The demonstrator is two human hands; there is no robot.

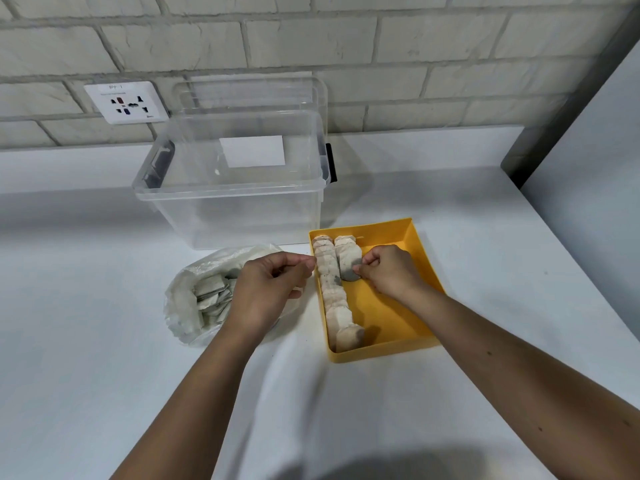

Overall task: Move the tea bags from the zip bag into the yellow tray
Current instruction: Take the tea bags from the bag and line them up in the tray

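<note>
Bright, soft light falls from above, and the white desk (104, 393) takes on a cool, bluish cast. Shadows are diffuse: a broad dark patch lies on the desk at the bottom edge, a faint grey streak runs beside the left forearm (194, 393), and a pale shadow spreads to the right of the clear box (228, 202). Inside the yellow tray (415, 306) a small, darker shadow sits by the nearest tea bags (332, 299). The box carries only mild sheen, no harsh glare. Wide-angle distortion bows the mortar lines of the brick wall (450, 46) towards the edges. Fine detail is soft and smeared: the tea bags' texture blurs, and the print on the wall socket (126, 102) is unreadable.
</note>
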